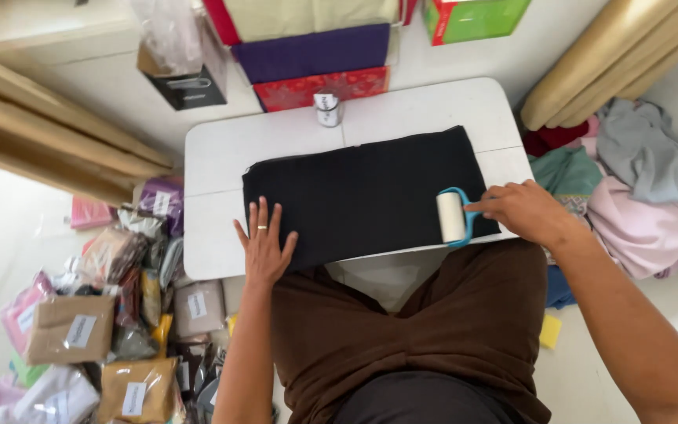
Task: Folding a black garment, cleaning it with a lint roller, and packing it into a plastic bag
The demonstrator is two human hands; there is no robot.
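Bare worktop (221, 157) lies open behind and left of the black cloth (355, 192), where my fingers could pass; only a small tape roll (328, 109) stands at the far edge. Parcels (111, 314) crowd the floor left, heaped clothes (637, 188) block the right

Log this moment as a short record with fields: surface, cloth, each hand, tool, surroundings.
surface: small white table
cloth: black folded fabric lying flat on the table
left hand: open, palm pressed on the fabric's near left corner
right hand: gripping the lint roller's handle
tool: lint roller, white roll, blue frame, on the fabric's right end
surroundings: wrapped parcels at left, heap of clothes at right
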